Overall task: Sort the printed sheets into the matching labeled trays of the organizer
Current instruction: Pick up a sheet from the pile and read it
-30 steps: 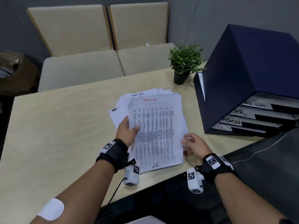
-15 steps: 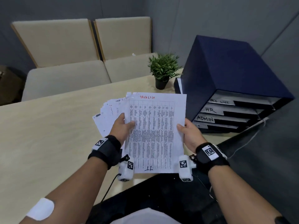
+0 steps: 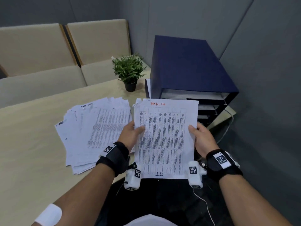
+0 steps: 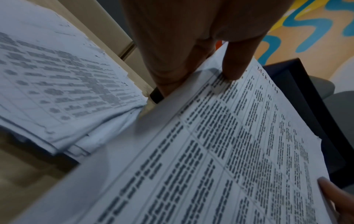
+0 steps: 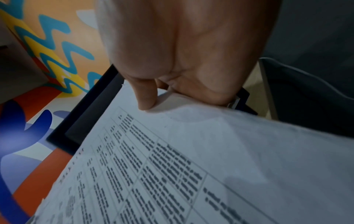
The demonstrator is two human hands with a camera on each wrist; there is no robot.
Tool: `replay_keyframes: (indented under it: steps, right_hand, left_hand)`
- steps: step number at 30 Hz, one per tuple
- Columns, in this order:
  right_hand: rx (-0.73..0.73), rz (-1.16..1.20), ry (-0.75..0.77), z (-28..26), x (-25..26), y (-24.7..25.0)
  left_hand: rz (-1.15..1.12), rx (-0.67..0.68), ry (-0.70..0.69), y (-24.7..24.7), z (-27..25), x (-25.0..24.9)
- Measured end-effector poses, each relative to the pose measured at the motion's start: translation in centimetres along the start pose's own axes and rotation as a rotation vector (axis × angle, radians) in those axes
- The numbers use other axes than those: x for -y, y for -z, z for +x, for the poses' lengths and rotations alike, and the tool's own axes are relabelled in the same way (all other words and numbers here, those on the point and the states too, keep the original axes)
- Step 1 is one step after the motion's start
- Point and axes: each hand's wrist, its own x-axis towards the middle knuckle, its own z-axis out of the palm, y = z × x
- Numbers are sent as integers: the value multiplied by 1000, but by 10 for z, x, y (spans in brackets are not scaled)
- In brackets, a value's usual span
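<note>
The printed sheet (image 3: 166, 137) is up in the air between both hands, in front of the blue organizer (image 3: 192, 67). The left hand (image 3: 130, 136) pinches its left edge and the right hand (image 3: 202, 139) pinches its right edge. It has a table of tiny words, red "TASKLIST" on top and "IT" at the bottom

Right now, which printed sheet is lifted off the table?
The sheet headed TASKLIST in red, gripped at its side edges by the left hand and right hand. The other sheets lie fanned on the table.
</note>
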Motion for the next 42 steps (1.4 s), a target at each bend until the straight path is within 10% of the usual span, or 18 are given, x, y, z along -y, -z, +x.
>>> replay_keyframes:
  steps: [14,22,30,37,42]
  right_hand:
    - [-142,31,64,32,54,71]
    - [95,-50,-62,18,55,89]
    - [-81,21,35,35,81,72]
    - [207,-78,-144,24,71,88]
    - [100,40,-107,33,75,87]
  left_hand:
    - [83,-38,-70,-84,5,-11]
    - [-136,-244,-91,-104,17,-36]
    - [-102,-131,-61,-106,15,-35]
    - [-51,-294,-112,-113,24,-50]
    - [-74,-262,-125,-122,28,-58]
